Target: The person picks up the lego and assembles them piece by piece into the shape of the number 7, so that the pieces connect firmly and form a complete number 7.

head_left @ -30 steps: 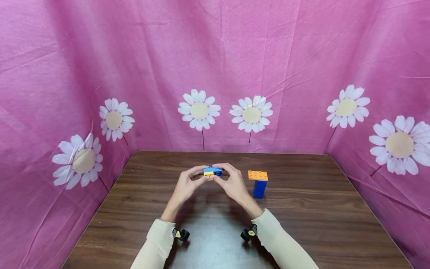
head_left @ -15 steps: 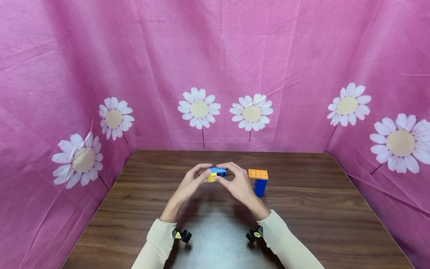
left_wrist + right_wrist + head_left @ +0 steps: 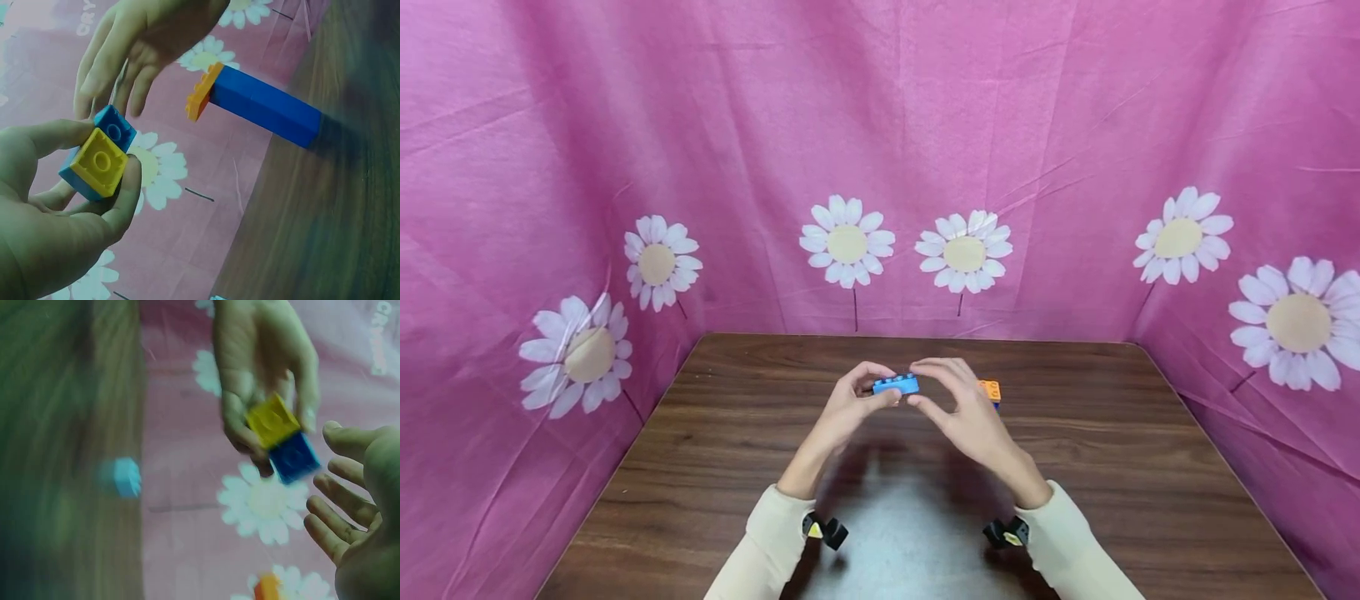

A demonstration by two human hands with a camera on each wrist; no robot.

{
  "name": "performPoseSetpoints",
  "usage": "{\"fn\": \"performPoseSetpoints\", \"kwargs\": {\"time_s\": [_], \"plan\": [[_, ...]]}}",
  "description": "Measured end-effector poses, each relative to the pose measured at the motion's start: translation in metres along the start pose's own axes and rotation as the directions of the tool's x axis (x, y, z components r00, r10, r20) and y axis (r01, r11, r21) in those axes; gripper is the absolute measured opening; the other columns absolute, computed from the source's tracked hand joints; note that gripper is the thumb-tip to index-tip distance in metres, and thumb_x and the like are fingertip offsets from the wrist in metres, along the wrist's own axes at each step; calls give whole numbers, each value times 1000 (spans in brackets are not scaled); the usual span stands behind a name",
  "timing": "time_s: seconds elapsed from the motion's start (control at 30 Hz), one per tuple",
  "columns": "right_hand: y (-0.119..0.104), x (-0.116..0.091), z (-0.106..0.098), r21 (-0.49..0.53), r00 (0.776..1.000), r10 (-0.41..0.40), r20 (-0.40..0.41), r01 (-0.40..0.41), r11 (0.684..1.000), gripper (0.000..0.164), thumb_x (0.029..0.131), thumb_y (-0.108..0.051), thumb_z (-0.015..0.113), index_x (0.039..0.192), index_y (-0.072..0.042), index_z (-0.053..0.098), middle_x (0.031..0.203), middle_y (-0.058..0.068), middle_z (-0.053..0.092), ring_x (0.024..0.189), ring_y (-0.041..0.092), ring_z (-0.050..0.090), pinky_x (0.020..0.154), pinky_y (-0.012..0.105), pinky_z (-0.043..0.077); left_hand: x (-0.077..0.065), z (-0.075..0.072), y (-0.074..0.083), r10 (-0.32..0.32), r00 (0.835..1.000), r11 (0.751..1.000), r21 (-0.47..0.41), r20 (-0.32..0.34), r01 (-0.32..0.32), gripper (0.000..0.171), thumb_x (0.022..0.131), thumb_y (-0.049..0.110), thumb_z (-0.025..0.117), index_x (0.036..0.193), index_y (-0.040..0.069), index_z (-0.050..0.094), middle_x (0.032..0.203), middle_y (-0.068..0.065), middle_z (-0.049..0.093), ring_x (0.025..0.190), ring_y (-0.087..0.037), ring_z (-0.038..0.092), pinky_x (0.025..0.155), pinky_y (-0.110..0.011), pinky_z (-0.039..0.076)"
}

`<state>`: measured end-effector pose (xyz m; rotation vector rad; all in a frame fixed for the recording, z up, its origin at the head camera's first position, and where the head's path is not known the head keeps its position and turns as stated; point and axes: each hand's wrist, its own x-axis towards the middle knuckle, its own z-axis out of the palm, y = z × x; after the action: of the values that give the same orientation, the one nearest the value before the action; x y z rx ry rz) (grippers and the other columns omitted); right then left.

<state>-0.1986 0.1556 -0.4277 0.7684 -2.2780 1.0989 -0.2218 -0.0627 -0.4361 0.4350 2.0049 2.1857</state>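
My left hand [image 3: 844,410] pinches a light blue building brick [image 3: 897,384], studs up, between thumb and fingers. In the left wrist view a square yellow brick [image 3: 100,162] is joined to its underside, hollow side showing; the head view hides it. Just right of the brick, my right hand [image 3: 967,414] has its thumb and fingers spread apart with nothing between them. Behind that hand, an orange brick [image 3: 992,390] partly shows. The left wrist view has it lying on top of an upright dark blue block column [image 3: 265,106].
A blurred light blue brick [image 3: 127,477] stands on the wooden table [image 3: 69,544] in the right wrist view. Pink cloth [image 3: 880,100] with printed daisies walls the table's back and sides. Both wrists wear small black cameras [image 3: 835,533].
Both hands have shifted right. The right hand has let go of the joined bricks, which the left hand has turned studs up. The right hand now covers most of the orange-topped column.
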Motion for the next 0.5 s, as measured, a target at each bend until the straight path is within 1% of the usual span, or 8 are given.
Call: {"fn": "performPoseSetpoints", "kwargs": {"time_s": [0.07, 0.17, 0.23, 0.3, 0.4, 0.43, 0.5], "plan": [[4, -3, -14, -11, 999, -4, -45, 4, 1000, 44, 90, -12, 86, 132, -12, 73, 134, 1, 71, 127, 23, 62, 108, 28, 48, 2, 3, 1, 5, 1000, 999, 32, 1, -5, 32, 93, 3, 77, 122, -3, 66, 105, -4, 75, 92, -14, 70, 86, -29, 60], [14, -6, -32, -17, 995, 15, -100, -17, 1000, 45, 89, -7, 86, 131, -11, 73, 132, 4, 72, 126, 25, 63, 108, 16, 43, 5, 6, 2, 17, 1000, 997, 79, 17, -18, 32, 92, 5, 79, 122, 2, 68, 111, -7, 75, 94, -14, 65, 84, -27, 57], [23, -9, -43, -12, 992, 53, -112, -55, 998, 45, 89, -5, 85, 132, -10, 73, 132, 5, 72, 126, 25, 62, 107, 11, 40, 7, 7, 3, 30, 999, 995, 96, 31, -33, 32, 93, 6, 79, 123, 3, 69, 116, -11, 74, 97, -15, 64, 85, -27, 57], [32, -12, -52, -2, 989, 104, -107, -105, 994, 46, 90, -6, 84, 134, -11, 72, 133, 6, 71, 127, 24, 62, 107, 9, 38, 10, 10, 4, 41, 998, 993, 109, 45, -46, 32, 93, 6, 79, 124, 4, 70, 119, -14, 73, 97, -15, 64, 85, -26, 57], [45, -17, -62, 21, 978, 197, -67, -196, 980, 47, 93, -9, 83, 138, -14, 69, 138, 6, 69, 127, 25, 60, 106, 10, 38, 16, 15, 4, 57, 996, 991, 118, 65, -64, 32, 94, 7, 79, 124, 5, 71, 118, -15, 74, 96, -13, 64, 85, -25, 57], [49, -19, -65, 30, 973, 229, -39, -228, 973, 48, 94, -12, 82, 140, -15, 68, 140, 6, 68, 127, 26, 59, 106, 12, 39, 18, 17, 4, 61, 996, 991, 117, 69, -69, 32, 94, 7, 80, 124, 5, 71, 118, -15, 74, 96, -13, 64, 85, -24, 57], [57, -22, -68, 46, 958, 284, 28, -286, 957, 51, 96, -17, 81, 144, -16, 64, 144, 7, 66, 130, 29, 57, 111, 24, 42, 23, 22, 4, 73, 995, 991, 107, 74, -81, 32, 94, 7, 80, 124, 4, 71, 118, -15, 74, 95, -12, 65, 85, -24, 58]]}}
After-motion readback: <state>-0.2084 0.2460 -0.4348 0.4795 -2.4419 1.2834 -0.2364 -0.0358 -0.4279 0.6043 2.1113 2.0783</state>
